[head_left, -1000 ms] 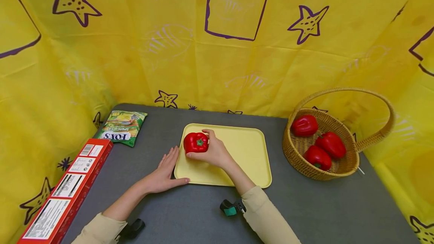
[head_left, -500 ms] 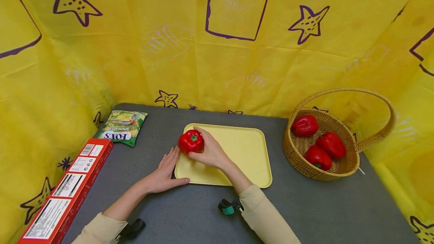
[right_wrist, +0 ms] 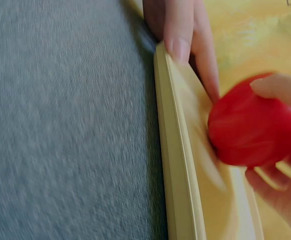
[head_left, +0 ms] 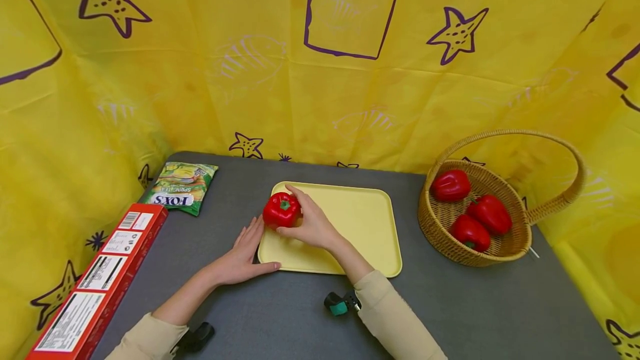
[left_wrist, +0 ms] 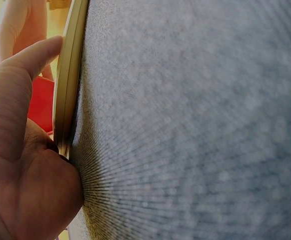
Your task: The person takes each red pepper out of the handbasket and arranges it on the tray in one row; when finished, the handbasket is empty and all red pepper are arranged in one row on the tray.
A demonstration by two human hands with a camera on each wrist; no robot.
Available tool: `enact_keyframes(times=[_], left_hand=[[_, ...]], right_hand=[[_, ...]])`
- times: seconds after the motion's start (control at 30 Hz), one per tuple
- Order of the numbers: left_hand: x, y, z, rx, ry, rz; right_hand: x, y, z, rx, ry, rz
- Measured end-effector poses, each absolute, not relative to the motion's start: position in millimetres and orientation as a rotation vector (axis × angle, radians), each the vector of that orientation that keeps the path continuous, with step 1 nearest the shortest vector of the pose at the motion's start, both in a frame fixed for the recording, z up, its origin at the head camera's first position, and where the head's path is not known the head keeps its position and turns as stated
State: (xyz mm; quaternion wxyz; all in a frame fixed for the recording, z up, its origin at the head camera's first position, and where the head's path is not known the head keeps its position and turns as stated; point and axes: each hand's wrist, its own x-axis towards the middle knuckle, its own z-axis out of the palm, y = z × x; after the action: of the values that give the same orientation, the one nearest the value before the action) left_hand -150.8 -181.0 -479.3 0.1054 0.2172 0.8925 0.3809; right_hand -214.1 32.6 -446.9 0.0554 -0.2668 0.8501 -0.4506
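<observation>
A red bell pepper [head_left: 280, 211] with a green stem is at the left end of the pale yellow tray [head_left: 350, 226]. My right hand [head_left: 313, 225] grips the pepper from its right side, thumb and fingers spread round it. In the right wrist view the pepper [right_wrist: 255, 122] sits between the thumb and fingers, over the tray. My left hand [head_left: 239, 260] lies with straight fingers along the tray's left edge, its thumb at the front left corner. The left wrist view shows the left thumb [left_wrist: 30, 60] touching the tray's rim [left_wrist: 68, 75].
A wicker basket [head_left: 440, 238] with a tall handle stands at the right, holding three red bell peppers [head_left: 490, 214]. At the left lie a green FOX'S candy bag [head_left: 182, 185] and a long red box [head_left: 107, 271]. A yellow patterned curtain [head_left: 320, 99] surrounds the grey table [head_left: 270, 321].
The right hand has moved the bell pepper slightly left and up on the tray, and the pepper has tipped so its stem faces more upward. The left hand stays still.
</observation>
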Motion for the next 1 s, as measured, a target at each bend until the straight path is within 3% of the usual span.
enact_keyframes(times=[1.0], left_hand=[[-150.7, -181.3, -479.3, 0.611, 2.615, 1.108]], right_hand=[[-218.3, 37.4, -455.2, -0.91, 2.413, -1.383]])
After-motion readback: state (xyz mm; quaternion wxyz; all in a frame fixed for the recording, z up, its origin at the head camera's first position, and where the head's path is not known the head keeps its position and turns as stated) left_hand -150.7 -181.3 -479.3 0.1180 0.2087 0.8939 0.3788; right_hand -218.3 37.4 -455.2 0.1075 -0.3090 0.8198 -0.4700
